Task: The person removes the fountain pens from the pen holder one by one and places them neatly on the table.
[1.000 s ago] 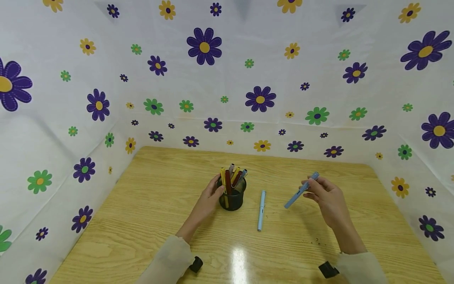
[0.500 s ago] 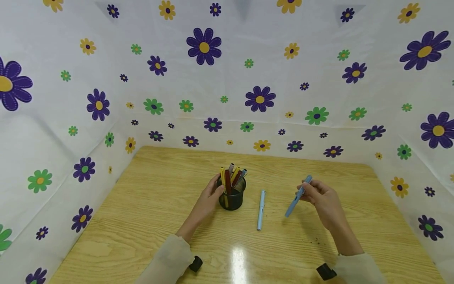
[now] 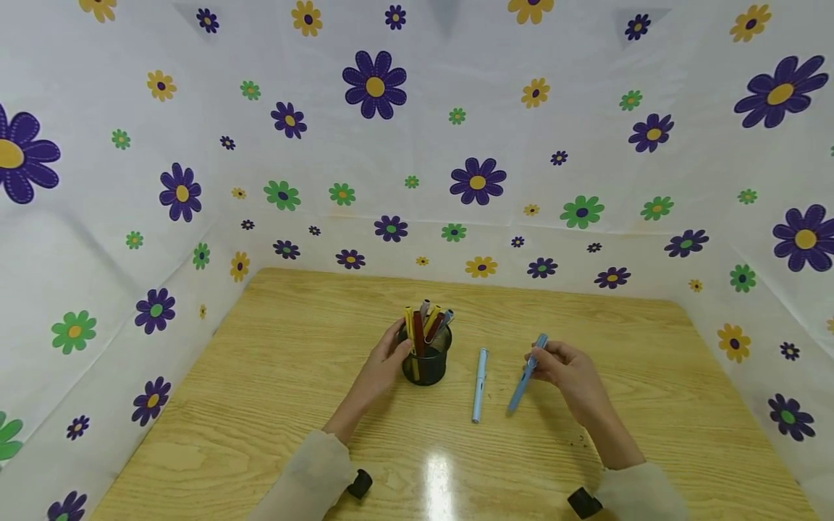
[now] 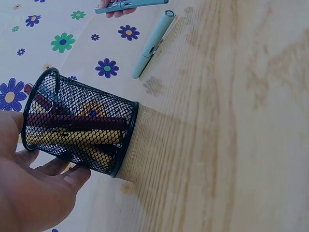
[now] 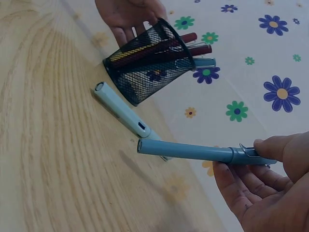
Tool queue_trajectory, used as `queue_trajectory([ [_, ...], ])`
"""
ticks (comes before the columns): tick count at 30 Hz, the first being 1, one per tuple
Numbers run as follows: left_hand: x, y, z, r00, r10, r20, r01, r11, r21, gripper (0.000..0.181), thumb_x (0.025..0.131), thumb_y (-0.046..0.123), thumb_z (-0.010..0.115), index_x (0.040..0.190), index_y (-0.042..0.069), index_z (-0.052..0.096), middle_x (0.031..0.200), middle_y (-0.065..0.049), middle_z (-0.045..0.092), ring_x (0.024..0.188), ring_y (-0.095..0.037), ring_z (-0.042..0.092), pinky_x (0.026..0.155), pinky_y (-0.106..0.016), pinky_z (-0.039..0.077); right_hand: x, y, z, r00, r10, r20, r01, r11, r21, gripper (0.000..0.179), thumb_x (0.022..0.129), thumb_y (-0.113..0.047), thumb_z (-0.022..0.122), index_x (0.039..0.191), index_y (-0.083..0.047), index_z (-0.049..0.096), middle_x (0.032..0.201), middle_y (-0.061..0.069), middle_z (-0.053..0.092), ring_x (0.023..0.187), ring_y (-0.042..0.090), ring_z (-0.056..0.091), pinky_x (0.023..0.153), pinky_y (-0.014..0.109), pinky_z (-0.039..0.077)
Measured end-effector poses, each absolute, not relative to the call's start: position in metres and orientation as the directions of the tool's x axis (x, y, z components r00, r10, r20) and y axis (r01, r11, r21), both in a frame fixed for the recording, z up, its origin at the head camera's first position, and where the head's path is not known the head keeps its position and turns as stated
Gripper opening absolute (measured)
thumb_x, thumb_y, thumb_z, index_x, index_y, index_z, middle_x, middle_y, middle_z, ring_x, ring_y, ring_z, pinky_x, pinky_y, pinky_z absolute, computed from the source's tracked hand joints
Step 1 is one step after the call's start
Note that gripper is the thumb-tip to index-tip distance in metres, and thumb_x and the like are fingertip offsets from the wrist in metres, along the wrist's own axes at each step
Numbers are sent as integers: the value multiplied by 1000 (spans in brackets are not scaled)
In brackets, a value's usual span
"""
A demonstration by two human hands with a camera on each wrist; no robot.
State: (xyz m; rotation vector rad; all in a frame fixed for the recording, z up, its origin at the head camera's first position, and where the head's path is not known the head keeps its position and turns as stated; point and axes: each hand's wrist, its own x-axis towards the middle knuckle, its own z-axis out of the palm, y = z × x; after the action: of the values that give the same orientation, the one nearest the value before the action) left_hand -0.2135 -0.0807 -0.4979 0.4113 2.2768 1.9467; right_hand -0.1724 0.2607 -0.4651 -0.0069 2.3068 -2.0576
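Observation:
My left hand (image 3: 384, 367) holds a black mesh pen holder (image 3: 433, 371) upright on the table, thumb at the near side and fingers behind it. Yellow, dark red, grey and blue pens stick out of its top. In my right hand (image 3: 576, 378) a blue capped pen (image 3: 524, 383) is pinched by the cap end, tilted, its other end pointing down toward the table. The right wrist view shows the thumb at the clip of this blue pen (image 5: 188, 150). Between holder and right hand lies a pale blue pen (image 3: 478, 391), its cap end pointing away from me.
A wood-grain table (image 3: 293, 325) carries everything. White cloth (image 3: 417, 130) printed with flowers rises at the back and both sides. Small dark specks (image 3: 578, 440) lie below my right hand. Each wrist wears a black device (image 3: 360, 484).
My right hand has moved left and toward me with the blue pen, bringing it closer to the pale blue pen and tilting it steeper. The left hand and pen holder have stayed still.

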Motion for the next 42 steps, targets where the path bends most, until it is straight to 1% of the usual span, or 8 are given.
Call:
queue_trajectory([
  [8,-212,-80,-496,-961,267,73,114,141,983,59,113,28,45,165,10,24,164,-22,32,151,-38,30,120,-57,27,-175,251,-475,-995,-20,-95,91,132,-987,45,107,-18,60,135,17,52,115,21,68,93,16,71,89,36,59],
  [10,-212,-80,-496,-962,265,68,108,141,984,59,113,28,45,165,11,25,164,-21,32,151,-37,30,120,-56,28,-176,248,-476,-995,-19,-103,99,146,-984,45,107,-16,60,136,18,51,115,23,68,92,15,71,89,36,59],
  [15,-213,-80,-497,-961,266,79,121,144,982,59,113,27,45,165,10,24,163,-23,32,150,-39,31,119,-58,28,-178,240,-477,-995,2,-102,100,181,-978,43,106,-13,61,133,20,53,111,24,69,89,15,71,86,37,60],
  [21,-213,-80,-496,-962,264,74,114,138,984,58,113,26,46,165,10,25,163,-22,32,150,-38,31,120,-57,28,-181,229,-480,-995,36,-96,101,215,-971,40,105,-9,62,131,21,55,111,29,69,86,19,72,80,36,62],
  [26,-213,-80,-495,-960,267,88,126,129,984,58,113,25,45,164,8,25,163,-23,32,150,-39,31,120,-58,27,-182,221,-484,-993,83,-87,107,278,-955,38,103,-7,64,128,21,58,102,27,72,80,21,72,69,31,62],
  [30,-213,-80,-496,-960,266,84,120,123,985,59,113,26,46,165,9,25,164,-23,30,151,-39,28,120,-57,25,-185,216,-487,-990,118,-78,115,350,-930,35,101,-7,66,124,19,62,96,23,73,74,22,72,64,31,61],
  [37,-213,-80,-497,-960,267,80,118,129,985,58,113,27,46,165,10,25,164,-22,30,151,-38,29,120,-56,27,-191,211,-492,-987,139,-80,136,464,-875,40,99,-8,67,125,21,60,99,28,74,63,22,71,57,31,60],
  [42,-212,-79,-496,-961,266,76,112,125,986,58,113,28,46,165,13,25,164,-20,31,151,-36,30,120,-55,28,-193,208,-494,-990,133,-44,108,520,-847,43,97,-6,68,126,24,57,98,29,74,59,23,71,54,31,59],
])
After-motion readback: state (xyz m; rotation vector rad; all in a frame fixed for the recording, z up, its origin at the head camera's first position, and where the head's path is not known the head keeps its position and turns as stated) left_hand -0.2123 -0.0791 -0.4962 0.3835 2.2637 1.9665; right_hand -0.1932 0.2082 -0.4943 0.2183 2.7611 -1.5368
